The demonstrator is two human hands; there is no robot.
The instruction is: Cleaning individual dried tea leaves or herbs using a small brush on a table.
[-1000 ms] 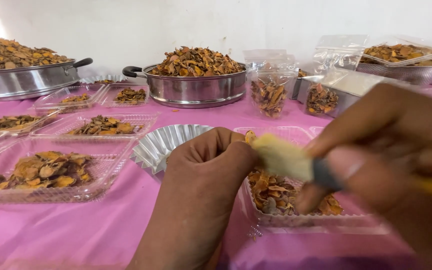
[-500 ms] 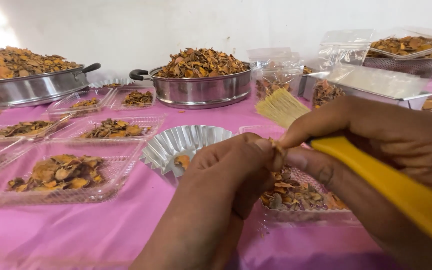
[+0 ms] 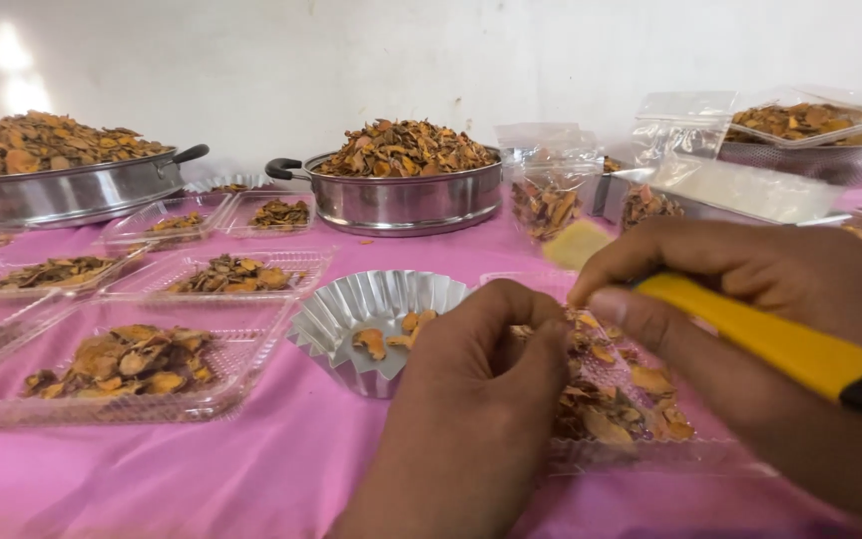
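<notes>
Your right hand (image 3: 750,329) is closed around the yellow handle of a brush (image 3: 770,344), whose pale bristles point up and away from you, just in front of the small clear bags (image 3: 551,190). Your left hand (image 3: 481,399) is pinched shut, fingertips together, apparently on a small dried piece that cannot be made out; it hovers over the near clear tray (image 3: 641,454) of dried orange slices, just beside the fluted foil cup (image 3: 371,314), which holds a few pieces. Judged step: cleaning single slices with the brush and sorting them. The next move seems to call for bringing bristles and pinched piece together, then releasing the piece over the cup. Filled trays (image 3: 132,359) and heaped steel pans (image 3: 401,195) stand farther back on the pink-covered bench (image 3: 202,479).
</notes>
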